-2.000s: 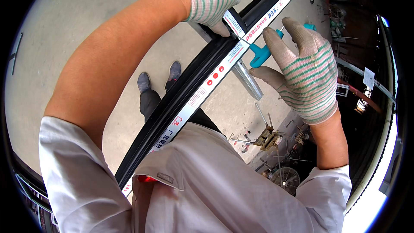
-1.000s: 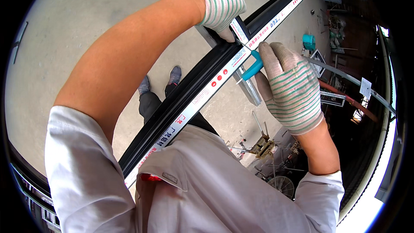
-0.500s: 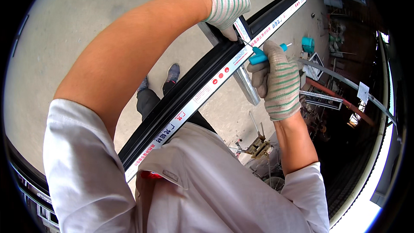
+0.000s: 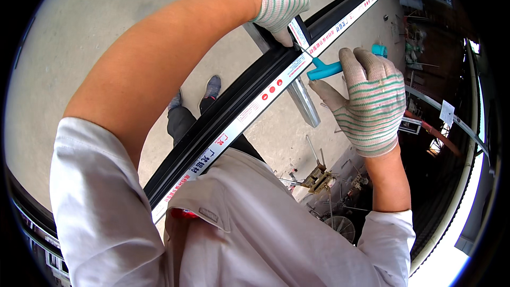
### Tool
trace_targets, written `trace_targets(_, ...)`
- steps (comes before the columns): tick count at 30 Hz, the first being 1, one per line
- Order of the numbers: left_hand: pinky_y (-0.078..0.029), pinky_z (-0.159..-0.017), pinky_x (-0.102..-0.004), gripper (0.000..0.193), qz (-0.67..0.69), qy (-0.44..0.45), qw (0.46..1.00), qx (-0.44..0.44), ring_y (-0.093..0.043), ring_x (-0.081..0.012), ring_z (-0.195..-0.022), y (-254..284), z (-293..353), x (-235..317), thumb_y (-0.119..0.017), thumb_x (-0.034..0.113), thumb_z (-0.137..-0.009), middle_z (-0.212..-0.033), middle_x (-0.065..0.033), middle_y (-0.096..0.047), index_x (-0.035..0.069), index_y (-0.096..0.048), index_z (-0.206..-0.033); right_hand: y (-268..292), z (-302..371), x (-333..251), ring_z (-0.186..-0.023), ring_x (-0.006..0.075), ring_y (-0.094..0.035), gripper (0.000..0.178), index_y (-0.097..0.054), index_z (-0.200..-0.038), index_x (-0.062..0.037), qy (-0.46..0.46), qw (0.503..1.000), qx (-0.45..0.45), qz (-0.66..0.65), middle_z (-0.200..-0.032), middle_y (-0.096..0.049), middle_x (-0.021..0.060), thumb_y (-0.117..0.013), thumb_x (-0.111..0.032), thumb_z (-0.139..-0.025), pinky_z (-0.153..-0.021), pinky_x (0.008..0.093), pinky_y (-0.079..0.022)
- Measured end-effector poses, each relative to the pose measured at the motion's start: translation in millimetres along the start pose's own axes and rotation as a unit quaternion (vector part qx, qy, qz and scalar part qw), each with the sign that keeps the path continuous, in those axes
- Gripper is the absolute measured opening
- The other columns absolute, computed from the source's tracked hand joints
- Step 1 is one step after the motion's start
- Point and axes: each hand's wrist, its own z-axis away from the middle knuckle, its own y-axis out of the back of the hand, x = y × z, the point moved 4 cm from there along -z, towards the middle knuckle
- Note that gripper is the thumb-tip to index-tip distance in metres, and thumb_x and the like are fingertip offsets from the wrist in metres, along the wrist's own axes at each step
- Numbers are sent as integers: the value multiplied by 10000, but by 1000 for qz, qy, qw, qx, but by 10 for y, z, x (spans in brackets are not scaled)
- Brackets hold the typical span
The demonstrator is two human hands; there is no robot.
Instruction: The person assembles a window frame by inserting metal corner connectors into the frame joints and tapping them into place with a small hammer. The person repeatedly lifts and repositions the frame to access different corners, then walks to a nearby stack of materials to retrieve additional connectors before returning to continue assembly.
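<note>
A black metal frame [image 4: 212, 111] with a printed white protective film strip [image 4: 255, 107] slants across the view in front of me. Its crossbar meets the long rail near the top. At that joint is my left hand [image 4: 279, 2] in a striped knit glove, fingers bent down and pressed together, their grip partly hidden. A teal T-handled hex key [image 4: 325, 69] has its thin shaft pointing into the joint beside those fingertips. My gloved right hand [image 4: 372, 95] is open, thumb spread from the fingers, with fingertips against one end of the teal handle.
A grey metal support bar [image 4: 304, 105] juts out below the frame. On the concrete floor [image 4: 106, 37] stand a brass-coloured fixture [image 4: 319, 179] and a round fan-like guard [image 4: 341, 227]. A teal roll or cup [image 4: 379, 50] and cluttered metal lengths lie to the right.
My right hand has opened from its grip on the hex key and shifted right, thumb spreading. The teal handle has rotated. My left hand stays at the joint.
</note>
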Motion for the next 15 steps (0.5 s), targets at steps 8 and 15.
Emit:
trace_targets(8,-587,-708,-442,480,4,-7,1000,8,-728,-376,-741,-2,3,2,-805,517,-647,-749,-177,-731,66,-813,-812,-402,34,-73,-444,152,-548,682,-697,-711,-12,-307,879,-115,-346,-534,-603,70,-595,-628,-985,-487,308,-458)
trace_targets(15,-587,-706,-446,452,0,-5,1000,25,-727,-377,-737,4,16,7,-797,499,-633,-744,-179,-729,80,-813,-802,-489,90,-227,-527,94,-576,812,-759,-853,5,-448,695,-132,-546,-621,-658,58,-450,-729,-1007,-501,221,-446)
